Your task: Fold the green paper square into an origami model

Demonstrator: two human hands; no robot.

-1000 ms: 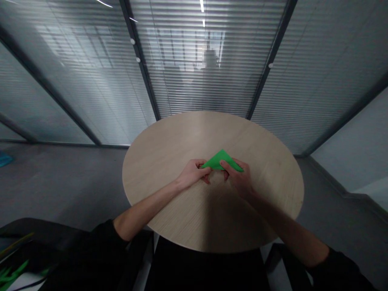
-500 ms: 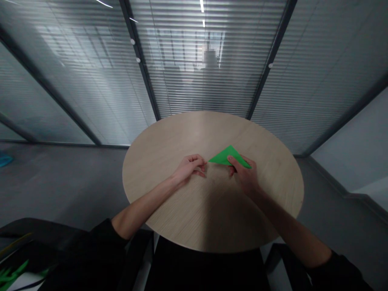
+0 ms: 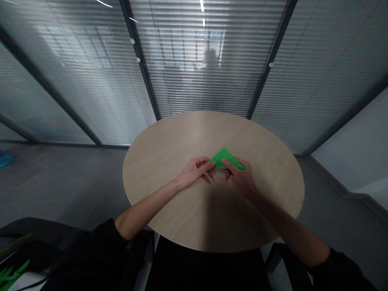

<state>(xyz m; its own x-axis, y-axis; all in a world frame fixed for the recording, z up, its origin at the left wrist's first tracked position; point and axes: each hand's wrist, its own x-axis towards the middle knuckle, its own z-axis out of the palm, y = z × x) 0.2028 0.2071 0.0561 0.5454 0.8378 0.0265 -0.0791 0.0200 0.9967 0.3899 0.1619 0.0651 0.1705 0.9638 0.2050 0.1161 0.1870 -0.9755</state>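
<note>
"Left hand (image 3: 193, 172) and right hand (image 3: 241, 178): what did each hold?"

"Both grasped one green triangle (image 3: 223, 155), apparently paper, with the thumbs above and fingers curled below. The left thumb covered the left corner; the right thumb reached inward along the near edge, leaving the right corner exposed beside it."

"Why was it gripped from two sides?"

"Presumably because so light and thin a sheet would have sagged or swivelled under a single grip. Its long edge faced the person and its peak pointed away, so that most of the upper surface stayed uncovered."

"Was it folded?"

"The outline suggested a fold, but separate layers could not be made out."

"Where was it relative to the bench (image 3: 169, 139)?"

"Over the round, wood-toned top, slightly right of the middle. Whether the underside touched the surface could not be told. This position probably suited the two forearms (image 3: 153, 203), which converged from opposite sides of the near rim."

"What lay beyond?"

"Grey floor (image 3: 85, 173) extended to either side. A blue item (image 3: 5, 159) lay on it at the far left, too cropped to identify. Behind the bench hung slatted blinds (image 3: 206, 99), set between dark frames (image 3: 147, 83), perhaps lowered to screen the room while admitting some light."
</note>
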